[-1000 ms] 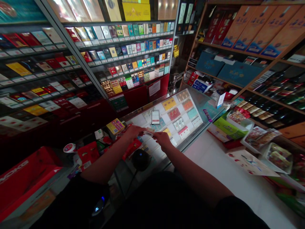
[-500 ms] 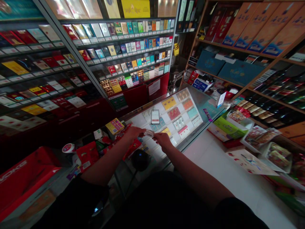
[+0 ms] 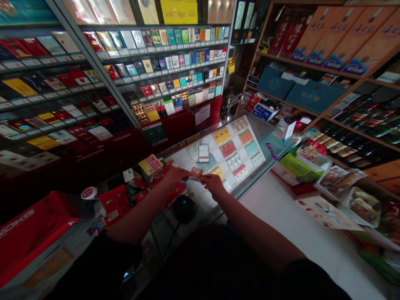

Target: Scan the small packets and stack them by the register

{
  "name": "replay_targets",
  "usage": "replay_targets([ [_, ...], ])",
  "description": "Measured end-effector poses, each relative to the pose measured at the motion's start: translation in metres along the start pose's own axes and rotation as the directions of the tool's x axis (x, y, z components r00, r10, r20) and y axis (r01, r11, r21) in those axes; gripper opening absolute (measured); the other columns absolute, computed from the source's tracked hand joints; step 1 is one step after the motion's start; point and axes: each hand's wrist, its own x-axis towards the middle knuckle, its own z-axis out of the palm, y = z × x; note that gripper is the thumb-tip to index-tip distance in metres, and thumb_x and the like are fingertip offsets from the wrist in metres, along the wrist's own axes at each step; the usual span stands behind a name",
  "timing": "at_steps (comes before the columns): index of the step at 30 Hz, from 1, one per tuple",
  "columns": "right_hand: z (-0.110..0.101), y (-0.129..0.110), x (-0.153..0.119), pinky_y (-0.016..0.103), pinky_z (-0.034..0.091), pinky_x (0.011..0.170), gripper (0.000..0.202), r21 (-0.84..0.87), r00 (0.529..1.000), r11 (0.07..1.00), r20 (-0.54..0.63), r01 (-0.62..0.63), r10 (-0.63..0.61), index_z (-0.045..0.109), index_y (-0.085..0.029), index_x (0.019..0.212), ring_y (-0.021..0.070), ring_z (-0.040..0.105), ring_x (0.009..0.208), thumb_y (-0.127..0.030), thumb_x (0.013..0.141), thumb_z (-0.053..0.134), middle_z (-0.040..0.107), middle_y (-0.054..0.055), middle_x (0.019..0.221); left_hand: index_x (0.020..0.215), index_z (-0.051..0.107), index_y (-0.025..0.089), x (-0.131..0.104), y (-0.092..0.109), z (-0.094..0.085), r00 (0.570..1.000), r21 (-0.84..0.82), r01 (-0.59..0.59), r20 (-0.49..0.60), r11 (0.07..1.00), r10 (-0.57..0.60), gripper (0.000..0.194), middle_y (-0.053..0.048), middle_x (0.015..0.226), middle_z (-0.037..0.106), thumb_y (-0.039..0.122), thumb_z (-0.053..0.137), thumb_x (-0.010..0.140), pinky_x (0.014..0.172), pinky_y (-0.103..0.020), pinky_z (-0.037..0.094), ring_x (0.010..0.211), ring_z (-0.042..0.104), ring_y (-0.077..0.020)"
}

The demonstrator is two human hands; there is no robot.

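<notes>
Above the glass counter, my left hand and my right hand pinch opposite ends of a small flat pack. Its face is orange-red with a pale lower edge; the lettering is too small to read. The fingers of both hands are closed on it. Just below lies a round black device on the counter. Red snack packets lie beneath and beside my left forearm.
Under the glass counter are rows of packs. A yellow-and-pink box stands at its left. Shelves of cigarette packs rise behind. Snack tubs and shelved bottles are at right; a red box is at lower left.
The pack between my hands has turned: its pale side showed before, and now its orange-red face shows. Both hands have stayed in nearly the same place.
</notes>
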Motion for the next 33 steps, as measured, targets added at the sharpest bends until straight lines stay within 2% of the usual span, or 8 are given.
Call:
replay_targets([
  [3, 0.001, 0.001, 0.003, 0.027, 0.042, 0.062, 0.029, -0.027, 1.0, 1.0, -0.005, -0.008, 0.008, 0.082, -0.012, 0.088, 0.0145, 0.058, 0.066, -0.026, 0.066, 0.071, 0.069, 0.002, 0.067, 0.062, 0.072, 0.018, 0.002, -0.003, 0.0, 0.999, -0.014, -0.03, 0.011, 0.999, 0.03, 0.024, -0.003, 0.058, 0.065, 0.041, 0.076, 0.066, 0.055, -0.027, 0.037, 0.056, 0.051, -0.014],
  [8, 0.005, 0.006, 0.008, 0.025, 0.042, 0.061, 0.03, -0.021, 1.0, 1.0, -0.006, 0.004, -0.004, 0.082, -0.011, 0.09, 0.0138, 0.058, 0.066, -0.025, 0.065, 0.071, 0.07, 0.002, 0.068, 0.071, 0.078, 0.014, 0.003, -0.01, -0.007, 0.998, -0.019, -0.056, 0.01, 0.998, 0.056, 0.028, -0.005, 0.062, 0.07, 0.041, 0.08, 0.062, 0.059, -0.028, 0.04, 0.061, 0.057, -0.0163],
  [12, 0.007, 0.011, 0.01, 0.025, 0.043, 0.061, 0.026, -0.079, 0.999, 0.996, -0.005, 0.046, -0.046, 0.08, -0.012, 0.084, 0.0149, 0.059, 0.068, -0.03, 0.067, 0.072, 0.071, 0.002, 0.068, 0.074, 0.08, 0.014, 0.004, -0.013, -0.012, 0.999, -0.008, -0.048, 0.006, 0.999, 0.048, 0.03, -0.007, 0.068, 0.074, 0.039, 0.083, 0.058, 0.06, -0.029, 0.041, 0.065, 0.061, -0.0191],
  [16, 0.009, 0.009, 0.013, 0.026, 0.045, 0.063, 0.026, -0.127, 0.999, 0.992, 0.034, 0.013, -0.009, 0.081, -0.012, 0.084, 0.0149, 0.061, 0.067, -0.029, 0.066, 0.074, 0.071, 0.003, 0.069, 0.076, 0.081, 0.014, 0.005, -0.012, -0.009, 1.0, -0.033, -0.002, -0.028, 0.999, 0.001, 0.03, -0.006, 0.063, 0.071, 0.039, 0.084, 0.061, 0.057, -0.028, 0.039, 0.06, 0.058, -0.0166],
  [20, 0.012, 0.006, 0.019, 0.027, 0.046, 0.063, 0.026, -0.126, 0.999, 0.992, 0.035, -0.017, 0.022, 0.081, -0.012, 0.085, 0.0151, 0.062, 0.067, -0.027, 0.065, 0.074, 0.071, 0.002, 0.07, 0.073, 0.079, 0.014, 0.006, -0.01, -0.008, 0.999, -0.02, -0.025, -0.047, 0.999, 0.024, 0.03, -0.003, 0.057, 0.066, 0.043, 0.081, 0.065, 0.053, -0.027, 0.035, 0.054, 0.051, -0.0135],
  [28, 0.014, 0.008, 0.032, 0.025, 0.043, 0.059, 0.024, -0.15, 0.999, 0.987, 0.015, 0.052, -0.051, 0.079, -0.013, 0.079, 0.0143, 0.06, 0.065, -0.033, 0.069, 0.071, 0.068, 0.0, 0.065, 0.071, 0.077, 0.017, 0.007, -0.013, -0.01, 0.992, -0.04, -0.055, -0.114, 0.998, 0.05, 0.028, -0.004, 0.061, 0.07, 0.044, 0.082, 0.065, 0.055, -0.027, 0.043, 0.063, 0.063, -0.0188],
  [33, 0.019, -0.002, 0.042, 0.026, 0.045, 0.061, 0.028, -0.139, 0.999, 0.99, 0.04, -0.005, 0.011, 0.081, -0.013, 0.088, 0.0163, 0.064, 0.069, -0.028, 0.065, 0.072, 0.071, 0.002, 0.07, 0.068, 0.076, 0.016, 0.006, -0.016, -0.008, 0.99, -0.061, -0.022, -0.143, 0.998, 0.013, 0.026, -0.005, 0.063, 0.07, 0.042, 0.076, 0.069, 0.055, -0.027, 0.041, 0.058, 0.058, -0.0155],
])
